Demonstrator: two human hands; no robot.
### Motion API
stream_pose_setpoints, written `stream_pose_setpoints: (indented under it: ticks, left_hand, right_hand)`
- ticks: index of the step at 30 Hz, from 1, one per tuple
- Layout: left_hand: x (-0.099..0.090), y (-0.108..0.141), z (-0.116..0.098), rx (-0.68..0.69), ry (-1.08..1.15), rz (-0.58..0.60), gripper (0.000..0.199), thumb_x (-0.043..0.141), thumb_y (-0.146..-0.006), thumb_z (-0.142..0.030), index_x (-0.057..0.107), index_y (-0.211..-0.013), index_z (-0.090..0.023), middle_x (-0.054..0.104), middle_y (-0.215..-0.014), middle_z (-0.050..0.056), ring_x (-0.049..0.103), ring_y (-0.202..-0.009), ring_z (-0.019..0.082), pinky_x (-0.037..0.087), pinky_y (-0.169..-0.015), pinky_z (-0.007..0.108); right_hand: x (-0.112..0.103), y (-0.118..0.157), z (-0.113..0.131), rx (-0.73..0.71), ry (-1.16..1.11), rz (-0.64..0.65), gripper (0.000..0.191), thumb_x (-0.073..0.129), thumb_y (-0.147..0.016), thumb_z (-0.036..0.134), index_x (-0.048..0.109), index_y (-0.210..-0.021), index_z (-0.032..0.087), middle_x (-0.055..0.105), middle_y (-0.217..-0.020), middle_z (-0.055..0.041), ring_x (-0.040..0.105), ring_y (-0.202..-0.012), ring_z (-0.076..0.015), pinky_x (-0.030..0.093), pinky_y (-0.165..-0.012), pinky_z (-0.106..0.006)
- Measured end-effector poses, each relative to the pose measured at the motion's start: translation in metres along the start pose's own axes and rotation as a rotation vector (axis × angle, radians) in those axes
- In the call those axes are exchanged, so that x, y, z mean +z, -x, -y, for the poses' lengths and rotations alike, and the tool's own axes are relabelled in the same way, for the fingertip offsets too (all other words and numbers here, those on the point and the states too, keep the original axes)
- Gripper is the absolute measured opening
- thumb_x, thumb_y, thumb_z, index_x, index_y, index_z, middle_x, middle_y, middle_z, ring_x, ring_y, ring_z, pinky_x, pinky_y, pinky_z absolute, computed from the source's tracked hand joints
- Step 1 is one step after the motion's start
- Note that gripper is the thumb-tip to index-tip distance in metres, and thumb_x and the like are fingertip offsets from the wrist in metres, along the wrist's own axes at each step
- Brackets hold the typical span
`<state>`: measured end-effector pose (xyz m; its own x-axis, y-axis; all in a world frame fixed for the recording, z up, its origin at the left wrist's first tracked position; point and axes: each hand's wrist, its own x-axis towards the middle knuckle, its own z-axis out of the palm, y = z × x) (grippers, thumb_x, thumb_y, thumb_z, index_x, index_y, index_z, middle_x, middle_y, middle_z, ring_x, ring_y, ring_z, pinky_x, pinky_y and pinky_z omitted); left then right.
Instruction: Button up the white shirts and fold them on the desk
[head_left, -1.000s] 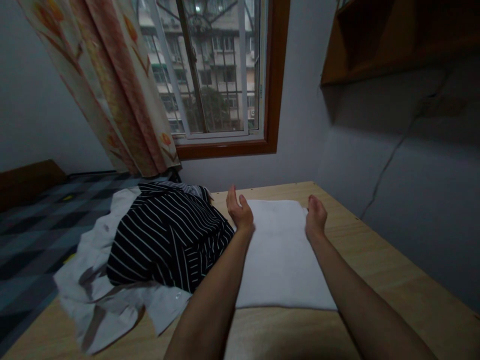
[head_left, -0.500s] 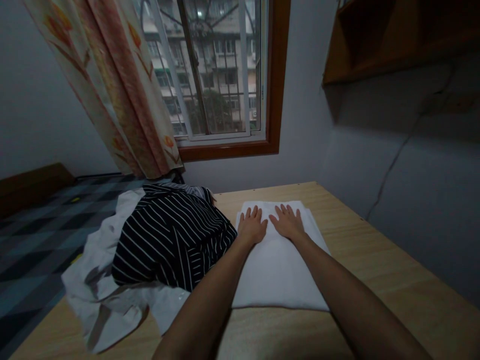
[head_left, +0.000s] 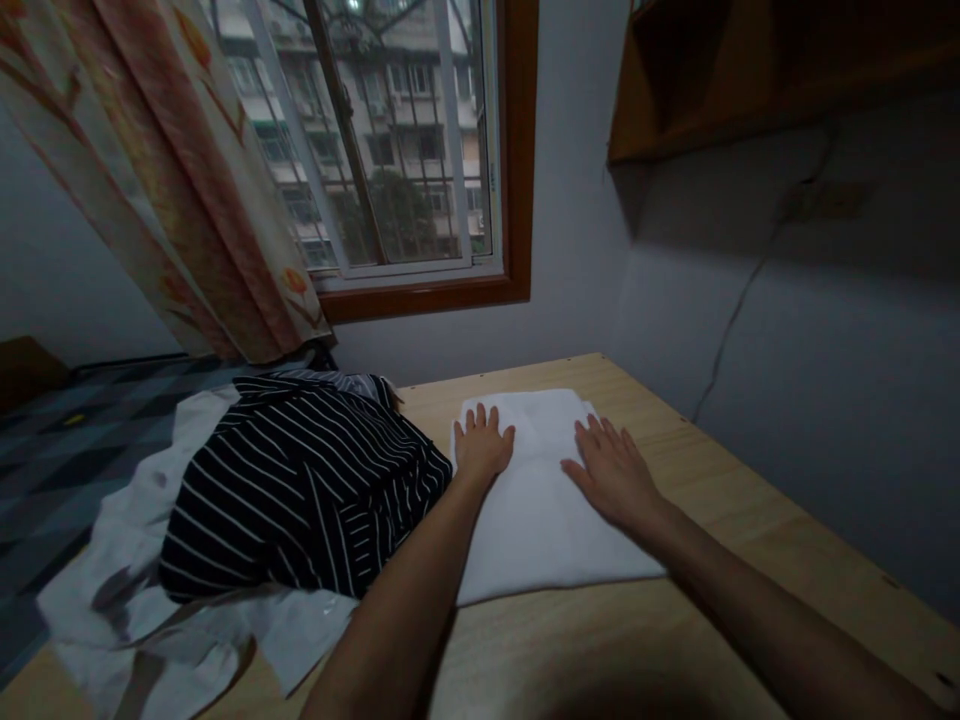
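A white cloth (head_left: 536, 530), folded into a flat rectangle, lies on the wooden tabletop in front of me. My left hand (head_left: 482, 446) rests flat on its far left part, fingers spread. Over its right edge lies my right hand (head_left: 611, 468), palm down with the fingers stretched out and the thumb apart. Neither hand grips anything. Left of my left forearm is a heap of black-and-white striped fabric (head_left: 292, 480), close beside the folded cloth. Crumpled white fabric (head_left: 202, 650) sticks out from under the striped heap.
The light wooden tabletop (head_left: 720, 500) runs to the wall on the right. A bed with a dark checked cover (head_left: 37, 490) stands at the left. Behind the table are a window (head_left: 375, 150) and a floral curtain (head_left: 165, 190). A wooden shelf (head_left: 735, 90) hangs at upper right.
My right hand has slid right and nearer to me, onto the cloth's right edge. My left hand stays on the far left part. The camera view has turned somewhat to the right.
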<state>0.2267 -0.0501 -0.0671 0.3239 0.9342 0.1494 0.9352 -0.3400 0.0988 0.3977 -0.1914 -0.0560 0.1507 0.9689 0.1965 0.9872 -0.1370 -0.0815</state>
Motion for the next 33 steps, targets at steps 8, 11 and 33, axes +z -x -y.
stream_pose_setpoints:
  ticks: [8, 11, 33]
  left_hand:
    - [0.008, -0.028, -0.051, -0.055, 0.059, -0.077, 0.061, 0.027, -0.093, -0.045, 0.038, -0.145, -0.016, 0.029, -0.155, 0.015, 0.022, -0.143, 0.035, 0.012, -0.113, 0.062]
    - [0.003, -0.037, -0.063, 0.045, 0.15, -0.022, 0.062, 0.025, -0.094, -0.051, 0.037, -0.145, -0.019, 0.026, -0.156, 0.013, 0.015, -0.145, 0.036, 0.011, -0.112, 0.063]
    - [0.0, -0.002, -0.102, 0.606, 0.15, 0.257, 0.103, 0.022, -0.071, -0.089, 0.022, -0.152, -0.025, 0.012, -0.16, 0.011, 0.007, -0.146, 0.037, 0.005, -0.114, 0.061]
  right_hand:
    - [0.009, 0.054, 0.029, -0.052, -0.133, 0.069, 0.078, 0.032, -0.09, 0.067, 0.029, -0.15, 0.018, 0.02, -0.157, -0.0168, 0.015, -0.145, -0.0347, 0.012, -0.115, -0.054]
    - [0.016, 0.043, 0.009, -0.013, -0.09, 0.045, 0.079, 0.032, -0.089, 0.069, 0.028, -0.151, 0.02, 0.018, -0.158, -0.0165, 0.014, -0.145, -0.0342, 0.011, -0.115, -0.054]
    - [0.048, -0.072, -0.129, 0.126, -0.016, -0.032, 0.064, 0.033, -0.094, 0.056, 0.035, -0.147, 0.02, 0.033, -0.154, -0.0121, 0.029, -0.141, -0.0253, 0.022, -0.113, -0.048]
